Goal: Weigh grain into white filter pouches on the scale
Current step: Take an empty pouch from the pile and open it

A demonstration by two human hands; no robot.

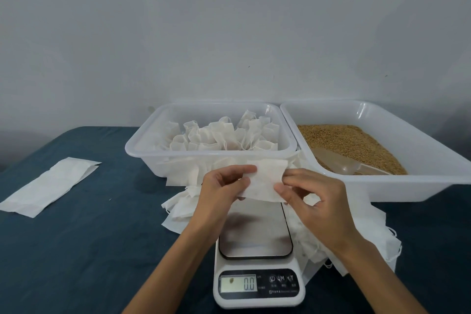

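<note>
White pouch [265, 181] is pinched by left hand [221, 191] and right hand [313, 201] over scale [254, 237]; mouth should be opened fully before grain [349, 143], at 2 o'clock, is scooped.

Dark blue tablecloth [76, 250], grey wall [229, 20]

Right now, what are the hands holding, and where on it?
One empty white pouch, held above the scale: the left hand pinches its left edge, the right hand its right edge.

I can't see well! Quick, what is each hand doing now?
Left hand: pinching the left edge of the white pouch.
Right hand: pinching the pouch's right edge.
</note>
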